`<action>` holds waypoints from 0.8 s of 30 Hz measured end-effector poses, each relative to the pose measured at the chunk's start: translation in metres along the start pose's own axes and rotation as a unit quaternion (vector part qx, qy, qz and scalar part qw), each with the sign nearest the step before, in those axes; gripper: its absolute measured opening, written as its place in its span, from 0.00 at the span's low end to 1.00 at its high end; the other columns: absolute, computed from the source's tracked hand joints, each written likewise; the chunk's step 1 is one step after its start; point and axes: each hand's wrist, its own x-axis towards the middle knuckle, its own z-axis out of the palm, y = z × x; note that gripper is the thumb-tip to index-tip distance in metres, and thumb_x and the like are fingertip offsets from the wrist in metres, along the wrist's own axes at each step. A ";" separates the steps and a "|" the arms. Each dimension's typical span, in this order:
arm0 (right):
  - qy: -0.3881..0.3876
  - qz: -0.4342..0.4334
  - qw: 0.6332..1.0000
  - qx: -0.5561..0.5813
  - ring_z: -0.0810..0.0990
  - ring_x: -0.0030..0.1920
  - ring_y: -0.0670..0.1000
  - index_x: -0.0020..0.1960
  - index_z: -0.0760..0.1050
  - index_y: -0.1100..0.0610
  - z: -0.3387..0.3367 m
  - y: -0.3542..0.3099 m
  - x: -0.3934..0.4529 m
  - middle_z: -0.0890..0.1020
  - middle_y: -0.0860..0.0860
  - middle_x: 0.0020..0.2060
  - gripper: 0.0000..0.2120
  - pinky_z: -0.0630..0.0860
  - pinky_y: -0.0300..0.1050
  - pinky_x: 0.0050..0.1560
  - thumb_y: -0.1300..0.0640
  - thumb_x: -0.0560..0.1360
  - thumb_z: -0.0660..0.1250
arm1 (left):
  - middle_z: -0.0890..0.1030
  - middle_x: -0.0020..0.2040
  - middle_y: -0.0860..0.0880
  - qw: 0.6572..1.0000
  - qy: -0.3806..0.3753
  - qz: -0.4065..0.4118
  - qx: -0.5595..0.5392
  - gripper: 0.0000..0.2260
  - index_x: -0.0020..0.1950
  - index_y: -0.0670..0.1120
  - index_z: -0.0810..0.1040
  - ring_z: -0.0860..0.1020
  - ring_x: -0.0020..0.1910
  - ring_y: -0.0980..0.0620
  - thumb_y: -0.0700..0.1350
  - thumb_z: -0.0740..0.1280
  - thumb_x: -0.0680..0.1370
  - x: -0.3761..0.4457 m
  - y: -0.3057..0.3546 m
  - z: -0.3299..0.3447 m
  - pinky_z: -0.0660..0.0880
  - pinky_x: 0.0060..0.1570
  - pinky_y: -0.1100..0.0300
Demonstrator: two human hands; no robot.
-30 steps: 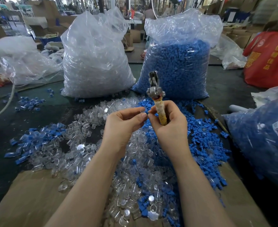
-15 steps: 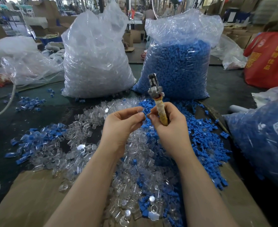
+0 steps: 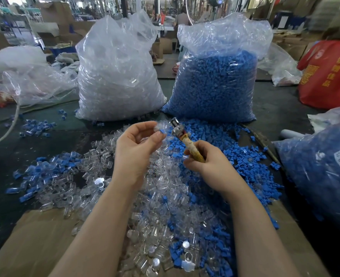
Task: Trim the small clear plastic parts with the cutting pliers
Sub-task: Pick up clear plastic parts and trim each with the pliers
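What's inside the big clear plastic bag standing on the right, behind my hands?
The big clear plastic bag on the right is packed with small blue plastic parts, visible through its wall. Its crumpled top looks empty. Anything deeper in is hidden.

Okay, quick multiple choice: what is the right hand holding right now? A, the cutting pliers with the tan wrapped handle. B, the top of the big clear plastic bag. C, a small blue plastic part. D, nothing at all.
A: the right hand grips the tan wrapped handle of the cutting pliers, whose metal head points up toward the part pinched in the left hand.
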 end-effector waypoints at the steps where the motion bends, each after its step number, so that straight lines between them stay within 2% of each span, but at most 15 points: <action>1: -0.011 0.001 1.000 -0.013 0.72 0.35 0.49 0.50 0.74 0.56 0.000 0.000 0.000 0.77 0.53 0.39 0.06 0.70 0.48 0.39 0.58 0.75 0.70 | 0.83 0.44 0.46 1.000 -0.001 0.005 0.006 0.10 0.51 0.44 0.80 0.83 0.46 0.50 0.32 0.71 0.74 0.001 0.000 -0.002 0.80 0.46 0.64; 3: -0.028 0.002 0.999 -0.032 0.70 0.34 0.49 0.50 0.73 0.56 0.001 0.000 0.000 0.77 0.56 0.40 0.07 0.67 0.46 0.37 0.59 0.75 0.70 | 0.83 0.44 0.47 1.000 -0.007 0.017 0.023 0.11 0.51 0.45 0.80 0.83 0.46 0.51 0.33 0.72 0.73 0.002 0.001 -0.005 0.79 0.46 0.63; 7: -0.042 -0.006 0.999 -0.026 0.70 0.34 0.49 0.50 0.72 0.56 0.004 -0.002 -0.001 0.78 0.61 0.46 0.08 0.68 0.45 0.37 0.60 0.74 0.70 | 0.85 0.43 0.50 0.998 -0.013 0.032 0.052 0.12 0.52 0.46 0.80 0.84 0.45 0.54 0.33 0.72 0.73 0.003 0.002 -0.008 0.79 0.46 0.64; 10: -0.048 -0.013 0.998 -0.027 0.69 0.32 0.47 0.48 0.71 0.53 0.003 -0.002 -0.001 0.76 0.56 0.41 0.08 0.68 0.43 0.34 0.60 0.75 0.70 | 0.86 0.44 0.50 0.996 -0.018 0.041 0.074 0.13 0.53 0.47 0.80 0.84 0.46 0.54 0.32 0.72 0.73 0.004 0.003 -0.009 0.79 0.45 0.64; 17: -0.045 -0.031 0.997 -0.058 0.68 0.32 0.46 0.44 0.66 0.47 0.005 0.001 0.000 0.72 0.47 0.36 0.13 0.68 0.44 0.36 0.59 0.75 0.70 | 0.87 0.43 0.51 0.994 -0.017 0.043 0.102 0.14 0.53 0.47 0.80 0.85 0.44 0.55 0.32 0.73 0.73 0.005 0.005 -0.012 0.79 0.44 0.64; 24: -0.028 -0.049 0.990 -0.133 0.70 0.34 0.48 0.46 0.66 0.47 0.007 0.000 -0.002 0.73 0.47 0.36 0.12 0.67 0.46 0.35 0.61 0.74 0.66 | 0.87 0.42 0.50 0.994 -0.020 0.039 0.103 0.14 0.53 0.47 0.80 0.85 0.42 0.55 0.31 0.73 0.72 0.005 0.007 -0.012 0.79 0.41 0.65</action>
